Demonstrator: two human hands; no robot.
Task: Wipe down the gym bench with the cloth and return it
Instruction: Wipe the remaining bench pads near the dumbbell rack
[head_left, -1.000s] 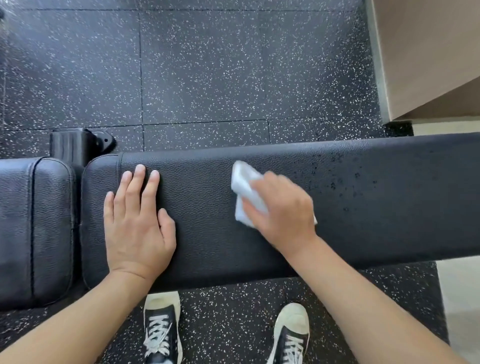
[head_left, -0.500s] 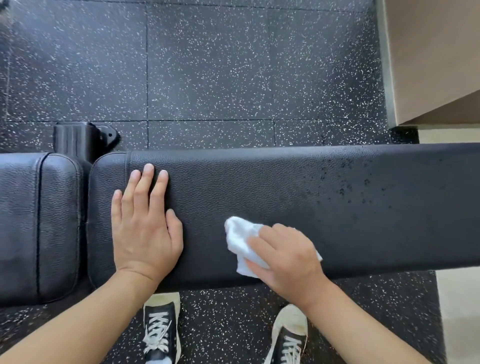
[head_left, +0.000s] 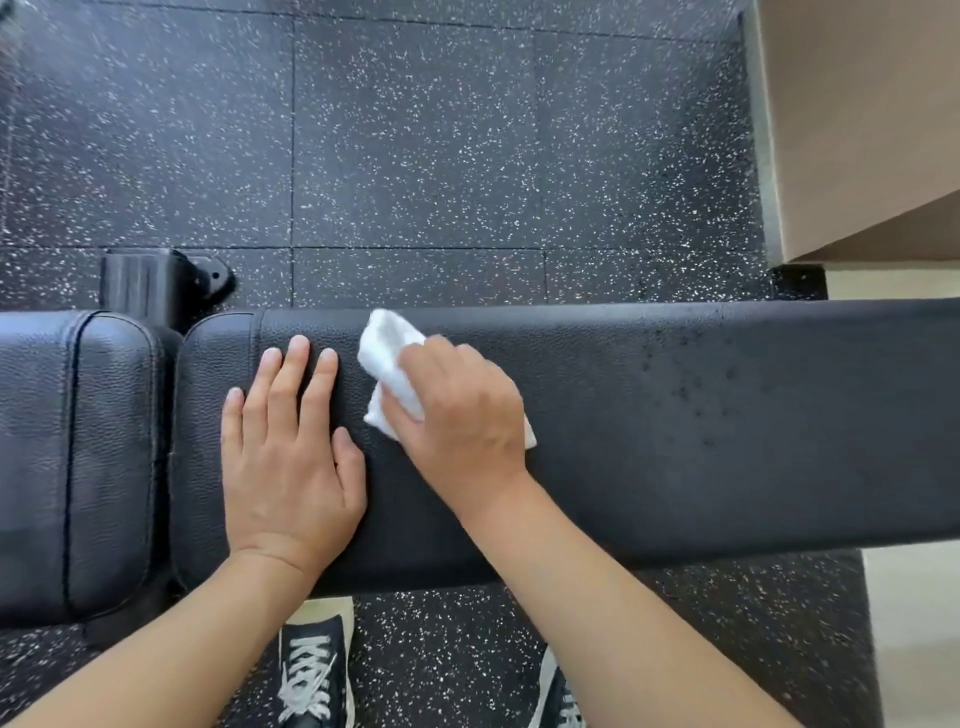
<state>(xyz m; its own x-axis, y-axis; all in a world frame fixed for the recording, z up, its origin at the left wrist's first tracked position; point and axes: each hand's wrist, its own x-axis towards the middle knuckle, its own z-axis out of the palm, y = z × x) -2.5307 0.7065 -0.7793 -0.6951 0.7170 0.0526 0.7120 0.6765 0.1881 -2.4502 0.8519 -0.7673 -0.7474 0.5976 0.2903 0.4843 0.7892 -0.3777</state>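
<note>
Bench (head_left: 675, 447): black pad; we noted dark droplets right of the cloth.
Cloth (head_left: 387, 358): white, on the bench's far edge.
Right hand (head_left: 462, 410): our fingers curled over the cloth.
Left hand (head_left: 291, 457): flat on the bench beside the cloth, fingers together.

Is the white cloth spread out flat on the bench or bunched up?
Bunched up. The cloth shows as a crumpled wad, pressed onto the bench under the right hand.
</note>
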